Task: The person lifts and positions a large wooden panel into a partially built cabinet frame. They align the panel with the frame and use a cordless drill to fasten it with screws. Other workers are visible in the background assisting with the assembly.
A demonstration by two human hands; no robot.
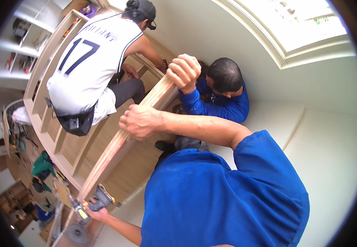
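Note:
A long, pale wooden beam (pixel 107 158) slants from the upper middle down to the lower left. My right hand (pixel 141 121) is closed around its middle, with the arm reaching across from the right. At the lower left, my left hand (pixel 98 212) grips a yellow and dark grey cordless drill (pixel 101 198) beside the beam's lower end. The drill's front part points left. Higher up, a co-worker's hand (pixel 184 72) with a blue cuff is wrapped around the beam's upper end.
A person in a white sleeveless jersey (pixel 87 61) sits on the curved wooden frame (pixel 40 119). Close to the wall crouches another person in blue (pixel 225 86). Below the drill is a round grey disc (pixel 77 234). More people and clutter are at the far lower left. A window (pixel 293 24) is upper right.

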